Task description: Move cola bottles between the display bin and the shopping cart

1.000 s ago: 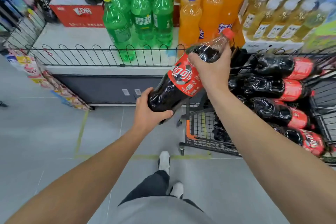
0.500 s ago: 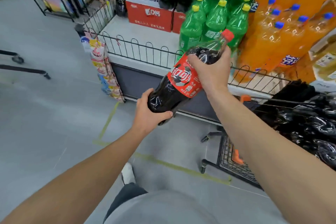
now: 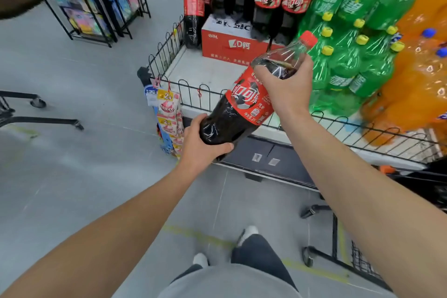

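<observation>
Shop floor lies below while the left hand and right hand grip the cola bottle, now swung from the shopping cart at 4 o'clock toward the display bin at 12 o'clock.

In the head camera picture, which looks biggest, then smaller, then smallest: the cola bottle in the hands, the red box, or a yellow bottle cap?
1. The held cola bottle looks biggest, though it is nearest the camera.
2. The red box, farther back.
3. The yellow cap, clearly smallest.
</observation>
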Demonstrator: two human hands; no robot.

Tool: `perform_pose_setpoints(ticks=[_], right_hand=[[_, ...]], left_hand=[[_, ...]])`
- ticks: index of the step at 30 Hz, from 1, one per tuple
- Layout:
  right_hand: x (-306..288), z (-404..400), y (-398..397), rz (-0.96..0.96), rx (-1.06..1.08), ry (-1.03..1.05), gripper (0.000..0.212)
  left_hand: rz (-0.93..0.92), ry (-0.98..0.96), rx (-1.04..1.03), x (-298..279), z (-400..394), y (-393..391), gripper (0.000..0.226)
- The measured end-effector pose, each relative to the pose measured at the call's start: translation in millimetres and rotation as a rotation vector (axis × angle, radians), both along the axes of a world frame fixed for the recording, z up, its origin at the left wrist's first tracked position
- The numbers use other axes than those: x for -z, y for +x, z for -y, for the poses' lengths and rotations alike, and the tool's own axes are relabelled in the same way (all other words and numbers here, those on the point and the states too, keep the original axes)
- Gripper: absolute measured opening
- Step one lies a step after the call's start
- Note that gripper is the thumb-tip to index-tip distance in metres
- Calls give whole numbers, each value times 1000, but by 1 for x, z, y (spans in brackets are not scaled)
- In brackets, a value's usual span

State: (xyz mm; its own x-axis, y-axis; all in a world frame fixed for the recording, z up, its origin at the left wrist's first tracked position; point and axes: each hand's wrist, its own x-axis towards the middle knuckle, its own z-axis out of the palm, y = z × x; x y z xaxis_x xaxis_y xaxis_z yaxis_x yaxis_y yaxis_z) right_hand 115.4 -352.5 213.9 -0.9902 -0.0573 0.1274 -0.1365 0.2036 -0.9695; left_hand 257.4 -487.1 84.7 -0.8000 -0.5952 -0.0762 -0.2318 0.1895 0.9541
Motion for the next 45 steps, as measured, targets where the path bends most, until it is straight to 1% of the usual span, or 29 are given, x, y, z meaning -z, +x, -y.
perform_pose_setpoints(ticks=[3, 8, 12, 17, 19, 22, 25, 28, 31, 34, 36, 39, 41, 43, 44, 45], right_hand=[[1, 25, -30, -6, 20, -2, 75], [10, 60, -99, 20, 13, -16, 90], [4, 85, -160, 34, 9, -28, 85], [-13, 119, -225, 5, -23, -26, 80], [-18, 132, -246, -7, -39, -18, 85], [-24, 153, -274, -34, -40, 4, 98], [-28, 176, -297, -67, -45, 29, 97], [-29, 200, -322, -72, -23, 70, 106], [-27, 227, -346, -78, 7, 77, 101], [-26, 253, -365, -79, 31, 113, 95], [-23, 269, -380, -94, 41, 134, 93], [-20, 291, -398, -128, 66, 160, 86], [-21, 305, -406, -167, 85, 193, 82], [-21, 316, -413, -207, 115, 223, 74], [-22, 321, -418, -220, 129, 238, 74], [-24, 325, -422, -230, 138, 251, 78]], left_hand=[[-7, 3, 6, -5, 23, -31, 108], [7, -2, 11, -5, 57, -98, 104], [49, -38, 0, -12, 83, -157, 108], [37, -52, -27, -27, 111, -223, 108], [39, -57, -33, -29, 123, -244, 107], [37, -6, -17, -29, 144, -274, 102], [7, 51, 11, -31, 164, -301, 100], [6, 103, 56, -26, 189, -328, 99], [19, 127, 114, -16, 220, -356, 105], [49, 139, 169, -10, 253, -385, 91], [37, 141, 212, -10, 272, -406, 88], [45, 163, 262, -6, 297, -436, 94], [88, 120, 307, -2, 311, -457, 98], [133, 107, 340, -3, 320, -477, 101], [144, 100, 344, -3, 322, -487, 101], [136, 86, 353, -1, 324, -496, 102]])
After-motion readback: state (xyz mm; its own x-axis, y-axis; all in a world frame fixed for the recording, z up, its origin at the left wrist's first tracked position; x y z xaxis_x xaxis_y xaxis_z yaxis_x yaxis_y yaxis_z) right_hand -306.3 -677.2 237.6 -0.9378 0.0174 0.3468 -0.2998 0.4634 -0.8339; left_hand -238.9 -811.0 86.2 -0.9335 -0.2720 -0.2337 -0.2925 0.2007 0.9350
